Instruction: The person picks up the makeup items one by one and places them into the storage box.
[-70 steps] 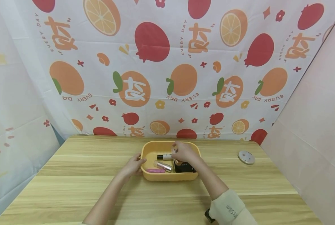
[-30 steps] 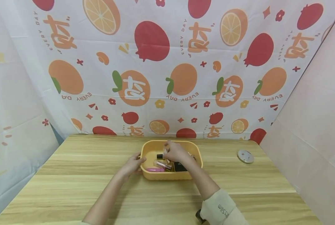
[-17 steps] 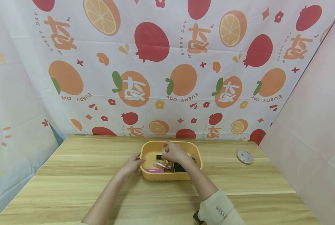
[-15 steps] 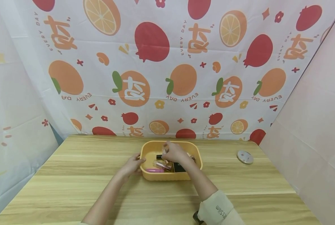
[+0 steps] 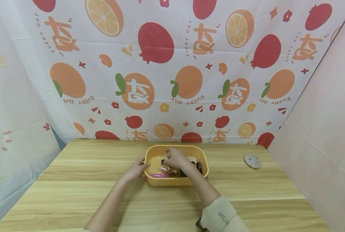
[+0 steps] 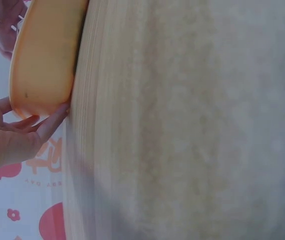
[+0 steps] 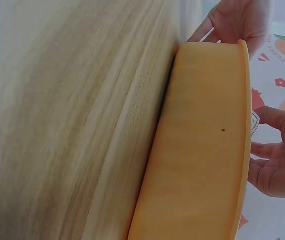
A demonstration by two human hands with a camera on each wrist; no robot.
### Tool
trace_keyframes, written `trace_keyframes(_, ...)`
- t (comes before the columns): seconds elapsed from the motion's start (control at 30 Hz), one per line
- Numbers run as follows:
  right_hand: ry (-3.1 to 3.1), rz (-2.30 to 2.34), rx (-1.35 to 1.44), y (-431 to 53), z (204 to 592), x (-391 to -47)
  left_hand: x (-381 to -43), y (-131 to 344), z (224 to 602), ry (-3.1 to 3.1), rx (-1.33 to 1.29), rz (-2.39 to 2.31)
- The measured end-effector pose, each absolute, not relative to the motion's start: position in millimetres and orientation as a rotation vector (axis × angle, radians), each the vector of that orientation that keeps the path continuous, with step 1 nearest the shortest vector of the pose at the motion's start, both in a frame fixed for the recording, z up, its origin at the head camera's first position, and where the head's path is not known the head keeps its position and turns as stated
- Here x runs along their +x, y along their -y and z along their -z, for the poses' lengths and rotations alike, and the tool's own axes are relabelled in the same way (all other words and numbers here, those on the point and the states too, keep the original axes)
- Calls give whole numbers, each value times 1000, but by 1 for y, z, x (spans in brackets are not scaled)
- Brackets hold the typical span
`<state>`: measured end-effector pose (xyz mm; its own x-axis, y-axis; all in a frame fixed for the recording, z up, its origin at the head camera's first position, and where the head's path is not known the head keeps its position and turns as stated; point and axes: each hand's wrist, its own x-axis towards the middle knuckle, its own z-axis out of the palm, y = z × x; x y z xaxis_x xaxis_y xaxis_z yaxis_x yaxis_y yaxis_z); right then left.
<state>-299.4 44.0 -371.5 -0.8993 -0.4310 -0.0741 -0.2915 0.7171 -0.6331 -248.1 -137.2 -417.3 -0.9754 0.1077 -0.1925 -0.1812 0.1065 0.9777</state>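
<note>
A yellow plastic basket [image 5: 175, 182] stands on the wooden table. My left hand [image 5: 136, 169] holds its left end, thumb over the rim and fingers against the outer wall [image 6: 47, 60]. Inside the basket, my right hand [image 5: 176, 159] pinches a small pale item [image 7: 255, 122], whose kind I cannot make out behind the rim. Just below these fingers lie a clear-capped lipstick tube [image 5: 163, 169] and a purple tube [image 5: 159, 175]. A black box [image 5: 182, 174] is partly covered by my right wrist, and a black tube [image 5: 199, 167] leans at the right end.
A round silver compact [image 5: 252, 161] lies on the table [image 5: 247, 183] to the right of the basket. A fruit-printed cloth [image 5: 160, 83] hangs behind the table's back edge, with pale cloth walls at both sides.
My right hand has shifted left across the basket from above the black box, uncovering the black tube at the right end. My left hand stays at the rim, and the basket has barely moved.
</note>
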Motion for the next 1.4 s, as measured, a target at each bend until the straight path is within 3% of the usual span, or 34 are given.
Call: trace_keyframes(1.4,-2647,1080,-466,-21,379,-298,-245,138,420,-2171,-43,-1974)
